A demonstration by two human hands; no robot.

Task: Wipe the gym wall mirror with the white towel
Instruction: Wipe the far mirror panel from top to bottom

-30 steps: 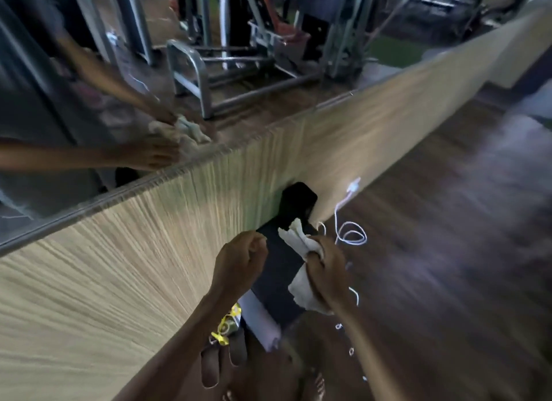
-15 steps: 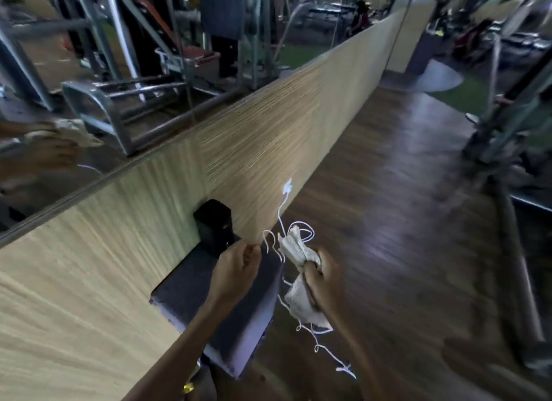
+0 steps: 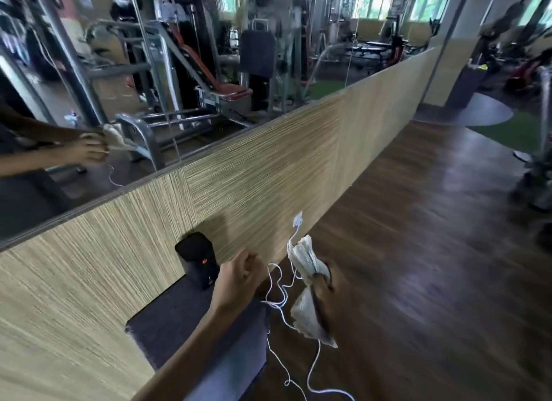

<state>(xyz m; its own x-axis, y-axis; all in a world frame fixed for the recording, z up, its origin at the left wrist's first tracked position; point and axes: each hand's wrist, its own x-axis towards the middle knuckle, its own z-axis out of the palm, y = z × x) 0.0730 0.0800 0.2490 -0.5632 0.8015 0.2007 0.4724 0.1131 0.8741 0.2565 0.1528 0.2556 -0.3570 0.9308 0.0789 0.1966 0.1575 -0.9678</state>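
The wall mirror [image 3: 209,57] runs along the upper left, above a striped wooden panel [image 3: 254,173], and reflects gym machines and my arms. My right hand [image 3: 325,284] grips the crumpled white towel [image 3: 307,263] low in front of me, well below the glass; part of the towel hangs under the hand. My left hand [image 3: 239,276] is curled in a loose fist beside it, holding nothing that I can see.
A dark padded bench [image 3: 179,323] stands against the panel under my left arm, with a black device [image 3: 198,257] on it. A white cable [image 3: 280,299] runs from a wall socket [image 3: 297,220] down across the dark wooden floor [image 3: 418,266]. Gym machines stand at right.
My view has lifted and swung right, so more mirror and floor show. Both hands stay low and close together, the towel still in my right hand.
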